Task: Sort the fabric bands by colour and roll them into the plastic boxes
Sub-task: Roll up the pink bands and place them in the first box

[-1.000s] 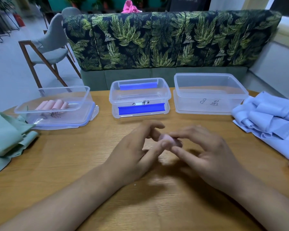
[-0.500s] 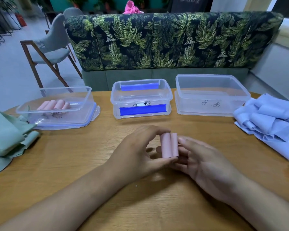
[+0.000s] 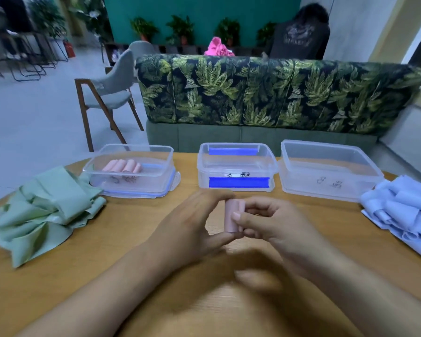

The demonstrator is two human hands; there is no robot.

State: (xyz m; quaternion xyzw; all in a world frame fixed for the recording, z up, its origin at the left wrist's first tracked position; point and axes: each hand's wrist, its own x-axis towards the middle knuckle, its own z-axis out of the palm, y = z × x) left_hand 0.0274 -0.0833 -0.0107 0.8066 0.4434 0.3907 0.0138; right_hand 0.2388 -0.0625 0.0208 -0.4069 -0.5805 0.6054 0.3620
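Observation:
A rolled pink band (image 3: 232,214) stands upright above the table's middle, held between both hands. My left hand (image 3: 192,229) pinches it from the left, forefinger on top and thumb under its lower end. My right hand (image 3: 270,222) grips its right side with curled fingers and thumb. At the back left, a clear plastic box (image 3: 156,152) holds several pink rolls (image 3: 123,165). The middle box (image 3: 236,164) has blue clips, and the right box (image 3: 331,166) holds no bands. Loose green bands (image 3: 41,210) lie heaped at the left, loose light-blue bands (image 3: 404,205) at the right.
The wooden table (image 3: 107,263) has a rounded edge at the left. Behind it stands a leaf-patterned sofa back (image 3: 265,91). A grey chair (image 3: 110,93) stands on the floor at the back left. A seated person (image 3: 301,35) is far behind the sofa.
The pink roll went from lying low between my fingertips to standing upright, lifted off the table. My right hand closed around its side. The camera tilted up.

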